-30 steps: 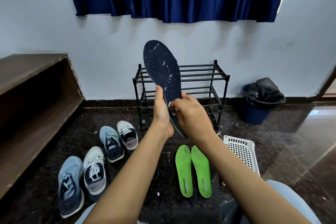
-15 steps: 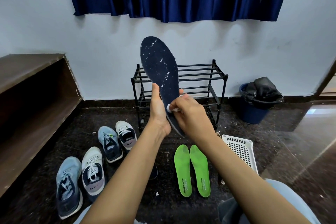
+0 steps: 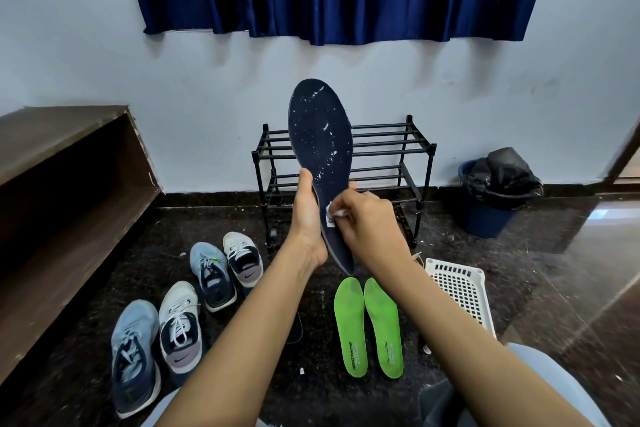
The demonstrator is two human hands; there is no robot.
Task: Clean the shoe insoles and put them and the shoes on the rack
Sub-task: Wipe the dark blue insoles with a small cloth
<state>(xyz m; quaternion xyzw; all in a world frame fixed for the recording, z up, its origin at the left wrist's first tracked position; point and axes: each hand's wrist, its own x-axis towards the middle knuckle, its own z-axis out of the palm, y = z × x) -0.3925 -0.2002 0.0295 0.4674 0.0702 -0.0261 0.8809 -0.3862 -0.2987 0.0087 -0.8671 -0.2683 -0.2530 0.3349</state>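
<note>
My left hand (image 3: 306, 218) grips a dark navy insole (image 3: 320, 139) upright by its lower half; white specks dot its surface. My right hand (image 3: 367, 225) pinches a small white wipe (image 3: 331, 215) against the insole's lower part. Two green insoles (image 3: 367, 326) lie side by side on the dark floor below. Several sneakers lie to the left: a light blue pair (image 3: 133, 354) (image 3: 211, 274) and a white-and-grey pair (image 3: 180, 326) (image 3: 244, 262). The black metal shoe rack (image 3: 398, 149) stands bare against the wall behind the insole.
A white perforated plastic basket (image 3: 460, 291) lies on the floor at the right. A blue bin with a black bag (image 3: 495, 191) stands by the wall. A brown wooden shelf unit (image 3: 62, 184) runs along the left. My knees show at the bottom edge.
The right hand with the wipe has shifted slightly along the lower part of the insole. The left hand keeps the insole upright in nearly the same place.
</note>
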